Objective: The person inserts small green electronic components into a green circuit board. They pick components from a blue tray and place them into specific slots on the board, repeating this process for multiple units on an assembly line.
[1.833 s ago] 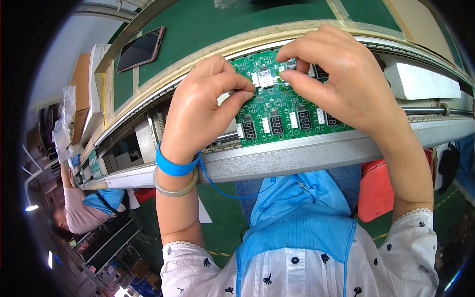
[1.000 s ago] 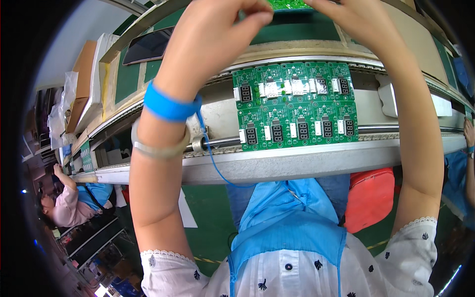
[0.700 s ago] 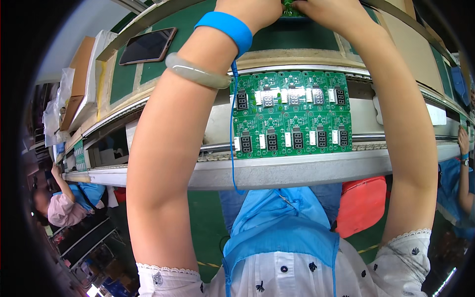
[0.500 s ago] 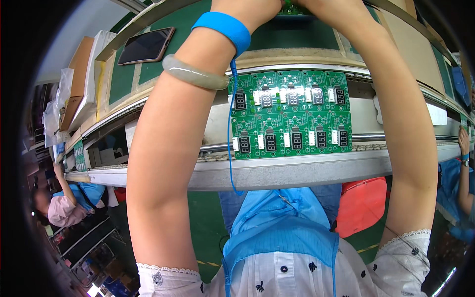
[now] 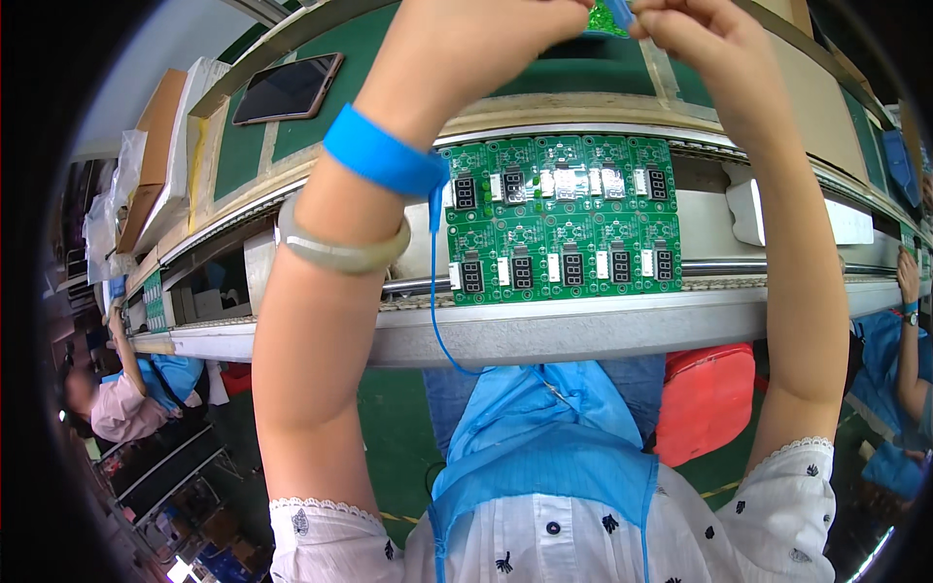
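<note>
Both my hands are at the top edge of the view, over a dark tray (image 5: 583, 45) of small bright green parts (image 5: 604, 21). My left hand (image 5: 486, 44) has its fingertips drawn together at the tray; what they pinch, if anything, is too small to make out. Beside the tray my right hand (image 5: 705, 34) is closed, fingers curled in, next to a small blue piece (image 5: 619, 13) whose kind I cannot tell. Nearer me, a green circuit board panel (image 5: 564, 219) lies across the conveyor rails, bearing two rows of digit displays and white connectors.
A phone (image 5: 289, 89) lies on the green bench at the left. The metal rail (image 5: 583, 335) runs along the near edge. A blue cord (image 5: 433, 282) hangs from my left wristband (image 5: 379, 151). A red stool (image 5: 705, 403) stands below; other people sit at both sides.
Both hands have come back toward me from the tray, which now shows more of its green parts. My left forearm has shifted left and turned. The board panel sits slightly further left in view.
</note>
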Motion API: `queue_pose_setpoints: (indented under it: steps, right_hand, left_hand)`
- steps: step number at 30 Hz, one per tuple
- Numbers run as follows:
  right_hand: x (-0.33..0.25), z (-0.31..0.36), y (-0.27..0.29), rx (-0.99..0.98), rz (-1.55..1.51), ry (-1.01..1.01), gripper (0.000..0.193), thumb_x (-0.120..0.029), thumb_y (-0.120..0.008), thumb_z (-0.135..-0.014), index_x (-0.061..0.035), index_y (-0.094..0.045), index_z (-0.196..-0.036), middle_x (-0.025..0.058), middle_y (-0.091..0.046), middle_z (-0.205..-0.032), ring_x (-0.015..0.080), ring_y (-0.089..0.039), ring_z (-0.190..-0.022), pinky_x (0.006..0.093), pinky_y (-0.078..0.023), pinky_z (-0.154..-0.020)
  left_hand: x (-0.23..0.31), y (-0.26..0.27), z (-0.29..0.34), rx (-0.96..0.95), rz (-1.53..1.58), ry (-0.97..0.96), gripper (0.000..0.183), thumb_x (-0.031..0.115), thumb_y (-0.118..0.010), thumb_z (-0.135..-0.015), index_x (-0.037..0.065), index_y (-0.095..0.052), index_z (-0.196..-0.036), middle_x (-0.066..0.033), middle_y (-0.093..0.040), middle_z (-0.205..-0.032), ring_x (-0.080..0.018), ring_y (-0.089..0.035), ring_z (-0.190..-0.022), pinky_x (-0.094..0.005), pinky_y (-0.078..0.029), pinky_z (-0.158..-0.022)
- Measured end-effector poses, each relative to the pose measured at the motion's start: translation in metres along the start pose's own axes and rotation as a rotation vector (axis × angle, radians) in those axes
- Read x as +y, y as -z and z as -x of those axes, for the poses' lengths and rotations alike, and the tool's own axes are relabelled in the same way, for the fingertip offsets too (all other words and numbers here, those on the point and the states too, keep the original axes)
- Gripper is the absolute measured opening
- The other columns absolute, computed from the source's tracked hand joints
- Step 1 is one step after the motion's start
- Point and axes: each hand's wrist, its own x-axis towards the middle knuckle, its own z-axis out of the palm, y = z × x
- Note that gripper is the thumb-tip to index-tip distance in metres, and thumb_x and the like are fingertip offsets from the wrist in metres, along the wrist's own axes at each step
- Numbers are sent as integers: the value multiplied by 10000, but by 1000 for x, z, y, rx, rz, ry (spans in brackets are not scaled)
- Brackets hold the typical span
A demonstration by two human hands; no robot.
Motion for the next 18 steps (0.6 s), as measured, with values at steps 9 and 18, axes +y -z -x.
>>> queue_pose_setpoints:
  steps: [9, 18]
  right_hand:
    - [21, 56, 37, -316, -6, -80, 229, -154, -677, -948, -28, -741, -1128, 40, -726, -977, 95, -659, -922, 226, -517, -839]
    - [21, 63, 34, -331, -67, -188, 213, -127, -716, -910, -25, -715, -1097, 30, -718, -929, 78, -660, -859, 209, -532, -735]
  left_hand:
    - [-28, -14, 39, -228, 163, 83, 221, 120, -674, -939, 16, -742, -1121, -66, -737, -1028, -121, -674, -963, -241, -520, -880]
    - [-32, -16, 54, -221, 340, 170, 201, 68, -695, -911, 0, -726, -1099, -61, -732, -990, -122, -668, -962, -252, -525, -870]
